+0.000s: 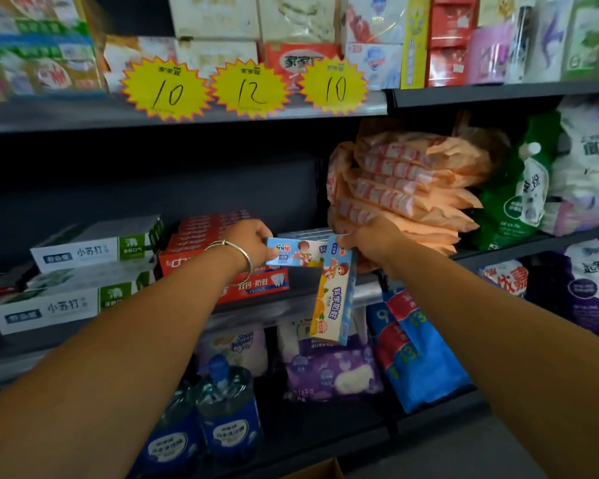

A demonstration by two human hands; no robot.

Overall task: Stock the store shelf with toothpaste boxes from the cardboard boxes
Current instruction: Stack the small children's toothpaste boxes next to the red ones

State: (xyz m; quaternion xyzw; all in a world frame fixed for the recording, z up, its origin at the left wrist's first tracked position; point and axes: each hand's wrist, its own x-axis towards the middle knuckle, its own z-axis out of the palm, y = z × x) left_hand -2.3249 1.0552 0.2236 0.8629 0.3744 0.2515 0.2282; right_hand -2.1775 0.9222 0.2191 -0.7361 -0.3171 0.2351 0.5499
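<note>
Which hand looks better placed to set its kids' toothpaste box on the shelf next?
Left, probably. The left hand holds its box level above the shelf; the right hand's box hangs below it.

We see boxes (pixel 94 271) stacked left on the shelf (pixel 267 311), packets (pixel 405 188) right, our two cartons (pixel 293 252) between them.

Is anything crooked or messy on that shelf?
Yes. The kids' toothpaste box in the right hand hangs down over the shelf edge, not yet laid flat. The stack of orange packets leans unevenly.
</note>
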